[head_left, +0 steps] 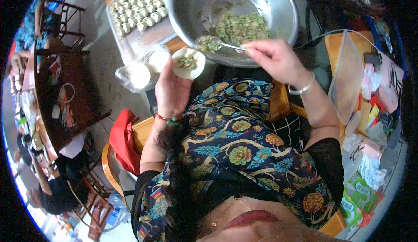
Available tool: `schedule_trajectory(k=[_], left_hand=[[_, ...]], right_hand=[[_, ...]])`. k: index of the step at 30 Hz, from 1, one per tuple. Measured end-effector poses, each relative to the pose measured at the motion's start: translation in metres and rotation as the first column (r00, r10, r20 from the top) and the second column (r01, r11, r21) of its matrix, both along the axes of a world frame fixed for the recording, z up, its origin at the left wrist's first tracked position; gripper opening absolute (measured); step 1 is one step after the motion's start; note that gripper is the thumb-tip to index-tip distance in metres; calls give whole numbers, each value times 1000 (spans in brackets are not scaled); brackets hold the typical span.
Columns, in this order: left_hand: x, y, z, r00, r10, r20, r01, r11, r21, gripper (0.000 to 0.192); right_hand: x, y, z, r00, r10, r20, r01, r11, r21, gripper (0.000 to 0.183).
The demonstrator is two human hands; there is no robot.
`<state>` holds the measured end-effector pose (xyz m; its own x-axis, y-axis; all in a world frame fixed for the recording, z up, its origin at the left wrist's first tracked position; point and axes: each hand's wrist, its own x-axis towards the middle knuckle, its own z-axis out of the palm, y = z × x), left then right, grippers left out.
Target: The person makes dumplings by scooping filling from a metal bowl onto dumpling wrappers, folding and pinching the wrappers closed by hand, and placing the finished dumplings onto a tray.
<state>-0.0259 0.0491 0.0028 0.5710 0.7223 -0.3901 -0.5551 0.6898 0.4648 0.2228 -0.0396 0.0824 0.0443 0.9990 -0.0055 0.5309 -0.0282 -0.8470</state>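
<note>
My left hand holds a round dough wrapper with a mound of green filling in its middle. My right hand grips the handle of a metal spoon, whose bowl carries more filling and hangs over the near rim of a large steel basin. Chopped green filling lies in the basin. Left of my left hand, stacked round wrappers sit in a clear plastic bag. Beyond them stands a clear tray with rows of folded dumplings.
A red cloth hangs over a wooden chair at left. Farther left, people sit by a dark wooden table. At right are a clear plastic lid, eyeglasses, a dark phone-like object and green packs.
</note>
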Motion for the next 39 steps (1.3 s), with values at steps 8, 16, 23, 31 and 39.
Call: schedule_trajectory(k=[8, 16, 23, 31, 39], left_hand=[[9, -8, 9, 996, -86, 25, 83, 992, 92, 40], [5, -11, 3, 998, -32, -58, 38, 994, 99, 32], [6, -7, 14, 997, -69, 41, 64, 989, 131, 36], [5, -6, 11, 987, -26, 159, 24, 1000, 15, 41], [9, -4, 6, 999, -29, 35, 25, 994, 108, 40]], right_hand=[[-40, -8, -7, 880, 102, 465, -275, 906, 321, 21], [-37, -6, 8, 933, 80, 350, -189, 939, 287, 20], [-40, -4, 9, 984, 35, 172, -67, 981, 184, 13], [-36, -4, 14, 994, 31, 107, -38, 998, 59, 16], [-7, -1, 19, 984, -103, 145, 84, 988, 131, 18]])
